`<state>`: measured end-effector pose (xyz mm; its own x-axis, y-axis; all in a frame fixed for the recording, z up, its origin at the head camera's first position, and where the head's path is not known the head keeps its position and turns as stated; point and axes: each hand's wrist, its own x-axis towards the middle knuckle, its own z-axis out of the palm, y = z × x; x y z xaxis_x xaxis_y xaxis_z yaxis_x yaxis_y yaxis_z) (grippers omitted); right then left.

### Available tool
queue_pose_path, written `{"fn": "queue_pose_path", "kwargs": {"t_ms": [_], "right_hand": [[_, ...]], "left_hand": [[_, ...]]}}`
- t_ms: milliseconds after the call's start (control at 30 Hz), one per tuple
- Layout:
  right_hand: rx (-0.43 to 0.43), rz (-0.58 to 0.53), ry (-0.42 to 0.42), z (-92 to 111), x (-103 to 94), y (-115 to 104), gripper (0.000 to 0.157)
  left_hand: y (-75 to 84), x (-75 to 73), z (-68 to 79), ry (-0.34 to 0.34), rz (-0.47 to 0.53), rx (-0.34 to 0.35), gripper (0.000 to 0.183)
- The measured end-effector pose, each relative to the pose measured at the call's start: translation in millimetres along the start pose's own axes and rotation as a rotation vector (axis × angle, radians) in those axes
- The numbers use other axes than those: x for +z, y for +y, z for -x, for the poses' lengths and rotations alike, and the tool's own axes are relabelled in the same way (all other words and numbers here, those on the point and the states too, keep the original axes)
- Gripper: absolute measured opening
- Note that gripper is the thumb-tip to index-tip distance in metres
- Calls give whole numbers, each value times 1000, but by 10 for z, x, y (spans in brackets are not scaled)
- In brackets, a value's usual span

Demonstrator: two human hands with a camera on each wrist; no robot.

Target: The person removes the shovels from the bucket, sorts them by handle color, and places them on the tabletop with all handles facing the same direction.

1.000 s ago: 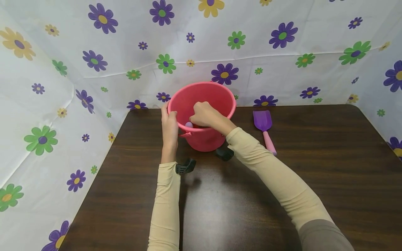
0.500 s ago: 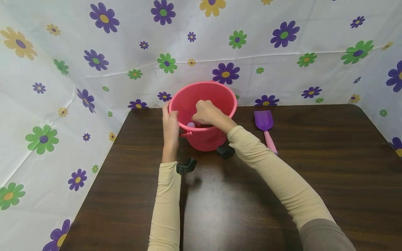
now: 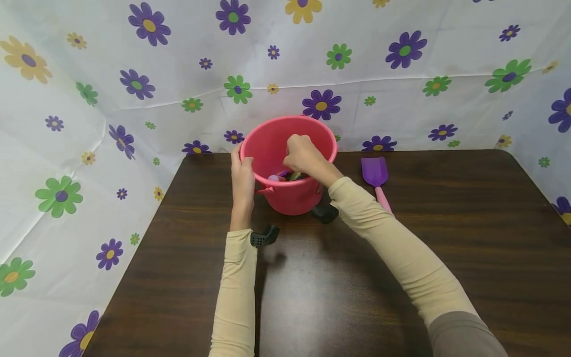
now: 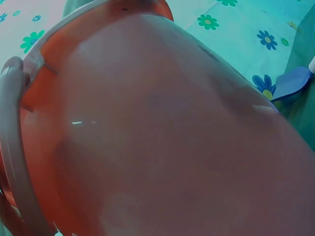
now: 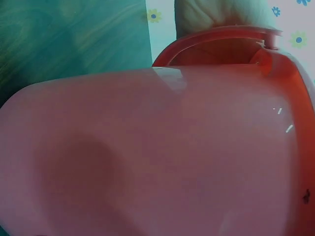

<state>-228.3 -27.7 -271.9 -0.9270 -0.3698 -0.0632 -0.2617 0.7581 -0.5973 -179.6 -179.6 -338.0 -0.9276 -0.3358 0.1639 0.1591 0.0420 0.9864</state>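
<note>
A pink bucket [image 3: 292, 199] stands near the back of the table, its mouth tilted toward the head camera. My left hand [image 3: 242, 183] grips its left rim, with the thumb over the edge. Reaching over the near rim, my right hand [image 3: 305, 156] is inside the bucket with fingers bent downward; I cannot tell what they hold. Below it lie a lilac rounded end [image 3: 273, 178] and several purple, red and greenish pieces, partly hidden by the rim. Both wrist views are filled mostly by the bucket's outer wall [image 4: 172, 123], with its curved handle [image 5: 216, 33] at the edge.
To the right of the bucket lies a toy shovel [image 3: 374, 171] with a purple scoop and pink handle, its end partly behind the right sleeve [image 3: 392, 243]. A flower-print sheet [image 3: 178, 64] hangs behind and left of the dark wooden table [image 3: 187, 277].
My right hand has shifted up and to the right inside the bucket, so more purple and greenish pieces show. The left hand keeps its grip on the rim.
</note>
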Motion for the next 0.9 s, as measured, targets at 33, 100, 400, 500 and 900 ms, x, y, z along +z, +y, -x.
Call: {"fn": "queue_pose_path", "kwargs": {"t_ms": [33,100,400,500,900], "right_hand": [[3,-2,7,5,-4,2,35],[3,-2,22,12,-13,7,33],[-22,-19,49,53,-84,55,19],[-41,-18,70,86,-136,112,20],[-107,-39,140,200,-284,141,22]], "left_hand": [[0,4,-1,-1,2,1,56],[4,8,0,0,0,2,56],[19,14,-7,7,-4,1,56],[12,56,-11,-4,-12,-14,56],[3,28,-12,0,-6,-18,56]]}}
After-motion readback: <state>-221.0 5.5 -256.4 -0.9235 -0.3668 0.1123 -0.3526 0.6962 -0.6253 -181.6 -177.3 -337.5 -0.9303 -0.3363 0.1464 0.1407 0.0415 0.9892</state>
